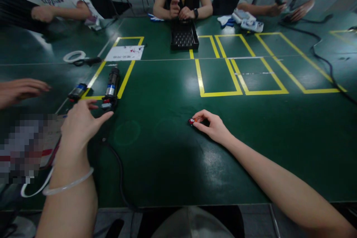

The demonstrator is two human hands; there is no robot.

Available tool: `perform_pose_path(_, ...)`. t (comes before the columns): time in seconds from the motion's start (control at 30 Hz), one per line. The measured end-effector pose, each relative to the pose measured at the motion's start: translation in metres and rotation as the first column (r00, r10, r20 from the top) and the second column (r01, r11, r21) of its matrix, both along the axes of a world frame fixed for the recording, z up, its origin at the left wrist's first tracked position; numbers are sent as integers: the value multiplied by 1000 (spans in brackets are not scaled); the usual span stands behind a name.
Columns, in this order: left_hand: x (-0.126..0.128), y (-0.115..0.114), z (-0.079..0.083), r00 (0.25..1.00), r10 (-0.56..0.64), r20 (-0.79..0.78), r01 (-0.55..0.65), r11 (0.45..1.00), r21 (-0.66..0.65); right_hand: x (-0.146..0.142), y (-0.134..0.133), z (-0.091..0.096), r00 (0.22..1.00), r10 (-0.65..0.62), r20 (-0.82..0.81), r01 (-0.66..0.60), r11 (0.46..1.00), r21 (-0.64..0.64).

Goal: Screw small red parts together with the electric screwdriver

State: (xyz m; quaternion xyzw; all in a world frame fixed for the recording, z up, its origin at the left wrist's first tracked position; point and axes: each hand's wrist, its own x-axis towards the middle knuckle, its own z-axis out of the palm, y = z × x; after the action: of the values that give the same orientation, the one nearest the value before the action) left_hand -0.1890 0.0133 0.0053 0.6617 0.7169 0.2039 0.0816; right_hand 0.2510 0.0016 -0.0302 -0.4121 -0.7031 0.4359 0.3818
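Observation:
My left hand [79,122] hovers over the green table [167,163] with thumb and fingers apart, holding nothing, just short of a black cylindrical part with a silver and blue band [111,85]. A second similar part [77,92] lies to its left. My right hand [213,126] rests on the table near the middle, its fingers pinched on a small red and white piece [192,121].
Yellow tape rectangles [240,74] mark the table. A black tray [184,35] stands at the far side before a seated person. A white tape ring [74,56], a paper sheet [125,52] and black cables [323,59] lie around. Another person's hand [19,91] reaches in at left.

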Motion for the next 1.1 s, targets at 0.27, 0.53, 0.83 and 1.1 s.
perform_pose_path(0.27,12,4,-6,844,156,-513,-271,950,-157,0,1,-1,1000,-1,-15,1,1000,-21)
perform_pose_path(0.53,92,9,-1,820,-34,-572,-94,977,-193,0,1,-2,1000,-5,-20,4,999,-49)
perform_pose_path(0.83,172,-18,-5,808,-234,-541,183,972,-146,-1,3,-4,1000,-10,-22,11,1000,18)
perform_pose_path(1.1,215,-47,-13,764,-501,-406,529,847,-52,-2,4,-7,998,-56,25,54,995,78)
